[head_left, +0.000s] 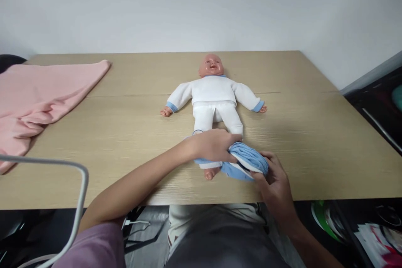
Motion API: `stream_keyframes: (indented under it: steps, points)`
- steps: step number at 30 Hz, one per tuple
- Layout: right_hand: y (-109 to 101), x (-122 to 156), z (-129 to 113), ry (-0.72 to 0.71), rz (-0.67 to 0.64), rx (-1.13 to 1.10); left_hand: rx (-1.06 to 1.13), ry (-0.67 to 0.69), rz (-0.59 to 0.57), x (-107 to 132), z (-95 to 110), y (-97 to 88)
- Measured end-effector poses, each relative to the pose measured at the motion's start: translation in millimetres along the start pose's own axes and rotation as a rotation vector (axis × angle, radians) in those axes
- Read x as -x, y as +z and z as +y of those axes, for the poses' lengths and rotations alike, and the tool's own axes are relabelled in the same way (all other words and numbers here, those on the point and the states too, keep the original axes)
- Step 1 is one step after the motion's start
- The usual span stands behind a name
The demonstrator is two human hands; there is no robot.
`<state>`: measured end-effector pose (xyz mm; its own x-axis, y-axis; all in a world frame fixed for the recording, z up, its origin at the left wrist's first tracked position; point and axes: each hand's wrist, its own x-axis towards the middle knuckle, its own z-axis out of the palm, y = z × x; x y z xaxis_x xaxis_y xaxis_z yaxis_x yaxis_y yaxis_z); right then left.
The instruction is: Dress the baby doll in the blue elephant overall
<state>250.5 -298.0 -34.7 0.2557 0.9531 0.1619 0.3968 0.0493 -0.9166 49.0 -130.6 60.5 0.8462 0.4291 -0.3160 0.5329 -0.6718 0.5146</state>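
A baby doll (214, 98) in a white suit with blue cuffs lies face up in the middle of the wooden table (125, 134), its head toward the wall. My left hand (214, 144) is closed over the doll's lower legs and grips the top of a bunched blue and white garment (248, 161). My right hand (274, 180) holds the same garment from the right side, fingers curled on its edge. One bare doll foot (210, 173) sticks out under the cloth near the table's front edge.
A pink cloth (37, 100) lies spread over the table's left part. A white curved tube (75, 201) crosses the lower left. Dark clutter lies on the floor at the right, past the table edge.
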Motion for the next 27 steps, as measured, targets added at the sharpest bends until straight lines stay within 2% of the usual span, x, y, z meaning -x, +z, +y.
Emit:
stream_keyframes:
  steps: [4, 7, 12, 15, 21, 27]
  points:
    - [1.7, -3.1, 6.3, 0.071, -0.035, -0.059, -0.076, -0.087, 0.051, -0.6, 7.1, 10.1]
    - [3.3, -8.0, 5.9, 0.11, -0.072, -0.076, -0.105, -0.08, 0.087, -0.1, 7.4, 13.4]
    - [4.5, -15.8, 2.9, 0.16, -0.103, -0.089, -0.124, -0.133, 0.058, 2.0, 7.0, 13.0]
    - [5.5, -20.2, 2.5, 0.177, -0.105, -0.11, -0.048, -0.144, 0.073, 2.7, 2.8, 12.6]
    - [10.4, -27.9, 5.5, 0.212, -0.086, -0.189, 0.243, -0.138, 0.132, -0.4, -15.0, 13.5]
    - [16.4, -32.4, 1.9, 0.308, -0.025, -0.32, 0.346, -0.071, 0.161, -3.9, -21.2, 15.9]
